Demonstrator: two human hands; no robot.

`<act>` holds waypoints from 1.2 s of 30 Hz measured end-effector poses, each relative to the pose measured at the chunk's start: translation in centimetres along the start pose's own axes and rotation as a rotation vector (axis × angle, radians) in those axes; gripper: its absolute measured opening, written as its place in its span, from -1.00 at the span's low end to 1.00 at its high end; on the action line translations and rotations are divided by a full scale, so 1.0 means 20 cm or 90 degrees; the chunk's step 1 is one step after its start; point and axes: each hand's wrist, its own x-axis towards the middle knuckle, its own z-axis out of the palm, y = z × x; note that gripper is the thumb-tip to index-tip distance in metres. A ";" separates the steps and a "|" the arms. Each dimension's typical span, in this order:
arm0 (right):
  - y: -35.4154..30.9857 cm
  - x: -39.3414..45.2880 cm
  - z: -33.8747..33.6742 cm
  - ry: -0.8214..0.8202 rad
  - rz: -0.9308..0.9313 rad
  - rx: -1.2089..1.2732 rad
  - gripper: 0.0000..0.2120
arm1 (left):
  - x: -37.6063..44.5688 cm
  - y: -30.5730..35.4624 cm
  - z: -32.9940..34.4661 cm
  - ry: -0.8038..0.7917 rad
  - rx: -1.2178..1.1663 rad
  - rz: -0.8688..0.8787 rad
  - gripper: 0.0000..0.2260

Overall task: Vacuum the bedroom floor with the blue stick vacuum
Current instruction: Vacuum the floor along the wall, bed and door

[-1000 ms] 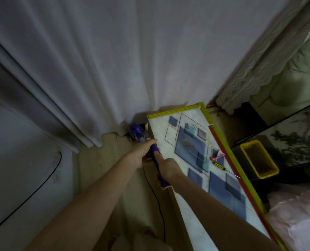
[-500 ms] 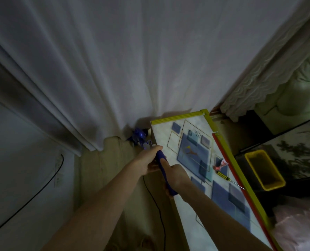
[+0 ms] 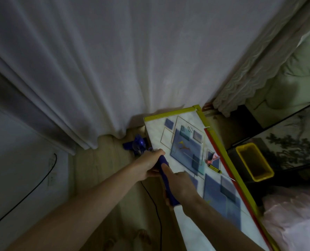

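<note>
Both hands grip the blue vacuum [image 3: 166, 180] handle, left hand [image 3: 148, 164] higher, right hand [image 3: 179, 185] lower, fingers curled round it. Its head [image 3: 137, 144] sits on the floor [image 3: 103, 160] by the curtain [image 3: 114, 69], just beside the patterned surface [image 3: 214, 178].

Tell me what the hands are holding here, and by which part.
Both grip the blue vacuum by its handle: the left hand higher up toward the body, the right hand lower, near the handle's end.

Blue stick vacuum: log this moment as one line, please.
left hand: grips blue stick vacuum handle | right hand: grips handle lower | vacuum head: on floor at white curtain hem, beside patterned table
</note>
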 end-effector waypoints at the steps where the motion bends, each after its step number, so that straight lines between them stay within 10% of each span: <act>1: 0.01 0.02 0.02 -0.005 -0.004 0.007 -0.52 | 0.01 0.00 -0.01 0.008 0.003 0.001 -0.68; 36: 0.05 0.21 0.09 -0.072 -0.002 -0.147 -0.46 | 0.10 -0.09 -0.08 0.084 -0.067 -0.019 -0.75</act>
